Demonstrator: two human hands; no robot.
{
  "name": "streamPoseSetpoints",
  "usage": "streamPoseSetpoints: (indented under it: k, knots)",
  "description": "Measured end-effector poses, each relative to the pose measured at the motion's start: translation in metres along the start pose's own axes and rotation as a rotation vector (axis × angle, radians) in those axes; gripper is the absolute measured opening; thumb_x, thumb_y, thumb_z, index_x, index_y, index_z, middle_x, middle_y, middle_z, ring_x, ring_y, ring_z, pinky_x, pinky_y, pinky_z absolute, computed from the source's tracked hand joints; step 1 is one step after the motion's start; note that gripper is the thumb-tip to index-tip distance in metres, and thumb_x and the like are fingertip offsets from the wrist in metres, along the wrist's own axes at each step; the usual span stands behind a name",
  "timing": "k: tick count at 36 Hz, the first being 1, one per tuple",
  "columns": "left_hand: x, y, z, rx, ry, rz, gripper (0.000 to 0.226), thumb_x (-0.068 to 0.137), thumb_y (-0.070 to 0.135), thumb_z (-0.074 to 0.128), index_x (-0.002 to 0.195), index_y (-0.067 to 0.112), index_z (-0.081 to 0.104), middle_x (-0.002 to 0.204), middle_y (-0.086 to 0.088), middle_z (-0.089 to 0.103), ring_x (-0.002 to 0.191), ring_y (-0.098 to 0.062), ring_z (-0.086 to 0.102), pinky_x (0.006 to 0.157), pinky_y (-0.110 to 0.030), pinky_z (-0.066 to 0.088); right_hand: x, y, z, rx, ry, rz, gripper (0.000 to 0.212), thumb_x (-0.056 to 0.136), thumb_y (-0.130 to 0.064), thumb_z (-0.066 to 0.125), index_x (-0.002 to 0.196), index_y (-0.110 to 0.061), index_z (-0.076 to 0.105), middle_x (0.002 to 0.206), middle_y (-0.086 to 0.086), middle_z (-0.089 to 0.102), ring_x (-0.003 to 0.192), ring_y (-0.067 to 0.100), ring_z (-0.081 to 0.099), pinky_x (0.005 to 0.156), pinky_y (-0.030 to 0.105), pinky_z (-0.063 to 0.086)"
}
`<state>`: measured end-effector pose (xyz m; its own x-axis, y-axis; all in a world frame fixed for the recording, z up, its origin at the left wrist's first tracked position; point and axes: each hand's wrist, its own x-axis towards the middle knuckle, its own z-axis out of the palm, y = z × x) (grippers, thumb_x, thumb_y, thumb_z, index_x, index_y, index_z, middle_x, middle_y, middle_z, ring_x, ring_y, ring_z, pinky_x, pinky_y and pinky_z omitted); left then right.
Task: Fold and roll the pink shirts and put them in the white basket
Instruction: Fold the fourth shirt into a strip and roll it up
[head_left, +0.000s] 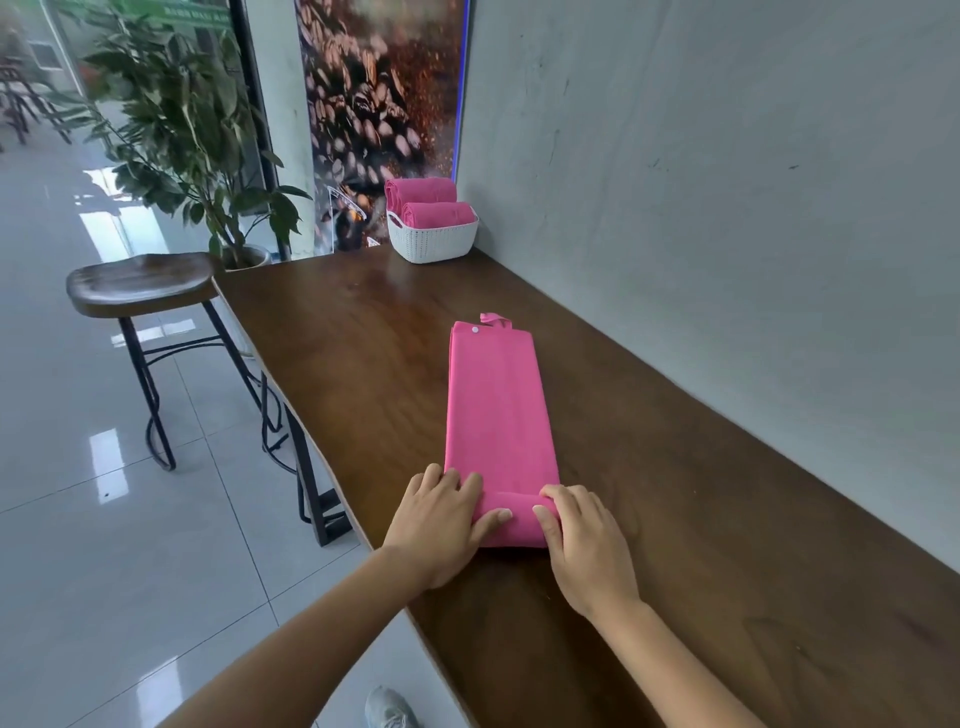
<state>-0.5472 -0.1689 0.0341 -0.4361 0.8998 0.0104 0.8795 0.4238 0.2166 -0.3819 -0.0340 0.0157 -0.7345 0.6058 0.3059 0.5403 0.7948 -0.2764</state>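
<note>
Because the roll needs even tension, left hand (441, 512) and right hand (582, 535) curl over pink shirt's (496, 410) near end; white basket (434, 239) well beyond them

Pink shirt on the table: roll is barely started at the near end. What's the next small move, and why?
Probably keep rolling away from the body. Both the left hand and right hand curl over the short rolled end of the pink shirt, most of which lies flat as a folded strip toward the white basket.
</note>
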Motion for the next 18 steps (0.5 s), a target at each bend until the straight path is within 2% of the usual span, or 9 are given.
streamPoseSetpoints:
  k: [4,7,10,13,15,18]
  knots:
    - [0.012,-0.003,0.001,0.041,0.102,0.014,0.064,0.100,0.072,0.010,0.127,0.026,0.046,0.122,0.004,0.051,0.107,-0.016,0.045,0.102,-0.035,0.042,0.019,-0.002,-0.001,0.045,-0.038,0.039,0.067,0.101,-0.063,0.006,0.111,-0.026,0.061,0.102,-0.013,0.058,0.093,0.004,0.050,0.078,0.018,0.044]
    - [0.014,-0.001,0.005,0.041,0.217,0.044,0.055,0.103,0.062,0.015,0.121,0.025,0.052,0.118,0.005,0.052,0.106,-0.016,0.048,0.101,-0.036,0.045,0.035,-0.001,-0.002,0.089,-0.107,0.106,0.060,0.102,-0.059,0.015,0.103,-0.024,0.063,0.102,-0.011,0.052,0.094,0.006,0.047,0.080,0.024,0.047]
    - [0.007,0.003,0.013,0.065,0.352,0.094,0.047,0.106,0.053,0.026,0.120,0.024,0.059,0.118,0.004,0.058,0.110,-0.018,0.054,0.102,-0.038,0.048,0.050,0.000,-0.003,0.110,-0.189,0.175,0.057,0.104,-0.057,0.023,0.105,-0.021,0.067,0.107,-0.007,0.048,0.099,0.009,0.048,0.085,0.032,0.052]
    - [0.002,0.004,0.020,0.052,0.348,0.087,0.056,0.104,0.063,0.031,0.131,0.023,0.060,0.127,0.004,0.060,0.119,-0.018,0.055,0.107,-0.039,0.046,0.068,0.003,0.001,0.165,-0.281,0.267,0.059,0.102,-0.060,0.027,0.104,-0.017,0.068,0.108,0.000,0.056,0.104,0.018,0.055,0.086,0.040,0.053]
    - [0.003,0.005,0.022,0.055,0.310,0.054,0.062,0.103,0.066,0.028,0.138,0.024,0.057,0.132,0.004,0.060,0.125,-0.019,0.054,0.110,-0.039,0.043,0.077,0.004,0.006,0.226,-0.308,0.341,0.057,0.100,-0.062,0.030,0.095,-0.019,0.066,0.099,0.002,0.062,0.101,0.024,0.061,0.087,0.045,0.054]
    - [0.009,0.005,0.022,0.042,0.283,0.022,0.062,0.104,0.063,0.025,0.138,0.023,0.057,0.132,0.004,0.061,0.126,-0.020,0.054,0.110,-0.041,0.042,0.084,0.002,0.009,0.257,-0.231,0.396,0.044,0.100,-0.055,0.040,0.103,-0.018,0.064,0.102,0.000,0.065,0.100,0.022,0.061,0.089,0.045,0.054]
